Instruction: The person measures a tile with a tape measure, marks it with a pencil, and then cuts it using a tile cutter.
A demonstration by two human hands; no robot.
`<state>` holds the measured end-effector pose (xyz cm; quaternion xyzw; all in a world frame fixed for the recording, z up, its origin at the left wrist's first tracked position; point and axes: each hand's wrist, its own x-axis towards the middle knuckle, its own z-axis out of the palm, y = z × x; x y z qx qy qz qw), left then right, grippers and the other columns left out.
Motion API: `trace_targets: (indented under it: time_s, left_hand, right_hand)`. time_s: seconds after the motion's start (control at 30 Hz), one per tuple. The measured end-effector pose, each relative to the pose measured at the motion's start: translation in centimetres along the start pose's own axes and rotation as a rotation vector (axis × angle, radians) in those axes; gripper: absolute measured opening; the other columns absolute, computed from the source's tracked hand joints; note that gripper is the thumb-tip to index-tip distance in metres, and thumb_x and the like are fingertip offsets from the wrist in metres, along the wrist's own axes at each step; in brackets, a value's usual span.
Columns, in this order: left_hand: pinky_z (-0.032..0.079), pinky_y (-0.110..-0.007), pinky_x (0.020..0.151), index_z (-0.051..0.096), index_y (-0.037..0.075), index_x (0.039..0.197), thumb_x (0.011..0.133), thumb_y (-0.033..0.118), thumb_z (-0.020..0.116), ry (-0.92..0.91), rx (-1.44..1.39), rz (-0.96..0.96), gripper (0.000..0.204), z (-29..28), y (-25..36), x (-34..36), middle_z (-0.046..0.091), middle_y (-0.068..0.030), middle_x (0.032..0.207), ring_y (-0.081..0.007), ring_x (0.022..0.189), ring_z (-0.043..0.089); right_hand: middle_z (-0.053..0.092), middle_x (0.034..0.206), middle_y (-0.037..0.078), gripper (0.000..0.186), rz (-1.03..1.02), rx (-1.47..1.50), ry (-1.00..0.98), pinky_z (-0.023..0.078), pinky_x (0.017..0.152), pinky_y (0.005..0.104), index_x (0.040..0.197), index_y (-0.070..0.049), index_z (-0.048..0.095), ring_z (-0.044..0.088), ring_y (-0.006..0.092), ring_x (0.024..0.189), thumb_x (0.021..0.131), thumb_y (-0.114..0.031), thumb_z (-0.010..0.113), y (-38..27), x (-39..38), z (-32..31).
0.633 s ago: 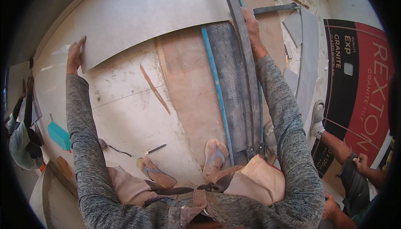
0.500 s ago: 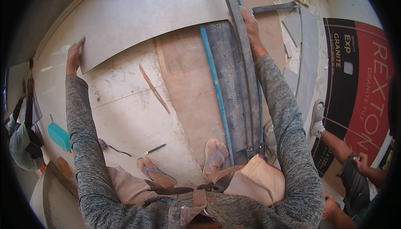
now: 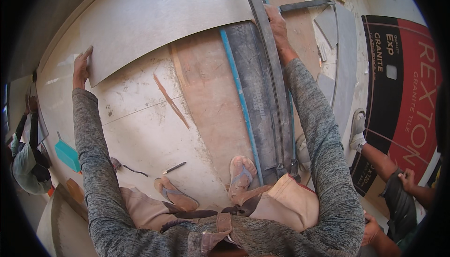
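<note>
A large light grey tile (image 3: 164, 20) lies across the far end of a long tile cutter, partly under its dark rail (image 3: 276, 93). My left hand (image 3: 81, 68) grips the tile's near left corner, thumb along the edge. At the rail's far part, my right hand (image 3: 280, 29) reaches in from the right side. Its fingers pass under the rail to the tile's right edge and are mostly hidden. The cutter has a dark bed (image 3: 262, 111) with a blue edge strip (image 3: 239, 83).
A pen (image 3: 174, 168) and a wood sliver (image 3: 171, 101) lie on the floor. Cut tile pieces (image 3: 328, 27) and a red and black carton (image 3: 398, 97) are at right. A teal dustpan (image 3: 68, 155) stands at left. Other people (image 3: 29, 163) sit at both sides.
The view has turned slightly. The tile and both my hands hold nearly the same places relative to the cutter.
</note>
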<state>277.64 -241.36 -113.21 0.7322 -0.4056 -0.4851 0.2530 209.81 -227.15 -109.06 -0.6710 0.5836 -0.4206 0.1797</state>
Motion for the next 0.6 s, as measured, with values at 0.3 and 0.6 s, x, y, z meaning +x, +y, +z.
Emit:
trace_targets:
  time_s: [0.3, 0.6]
  left_hand:
    - [0.04, -0.043, 0.107, 0.049, -0.012, 0.134, 0.078, 0.052, 0.077, 0.052, 0.094, 0.018, 0.089, 1.3, 0.9, -0.7, 0.056, -0.0224, 0.132, -0.0343, 0.122, 0.054]
    - [0.035, -0.049, 0.113, 0.047, -0.006, 0.14, 0.084, 0.06, 0.066, 0.585, 0.89, 0.598, 0.088, 10.1, 6.5, -6.4, 0.049, -0.0283, 0.14, -0.0417, 0.134, 0.043]
  right_hand:
    - [0.064, 0.117, 0.013, 0.042, 0.027, 0.002, -0.007, 0.052, 0.079, 0.034, 0.116, -0.008, 0.066, 0.062, 0.0269, 0.096, 0.08, -0.026, 0.079, -0.1, -0.2, -0.3]
    - [0.063, 0.117, 0.014, 0.044, 0.099, 0.005, -0.057, 0.052, 0.082, 0.0338, 0.119, -0.008, 0.064, 0.063, 0.0261, 0.097, 0.082, -0.026, 0.078, 0.6, -0.3, -0.6]
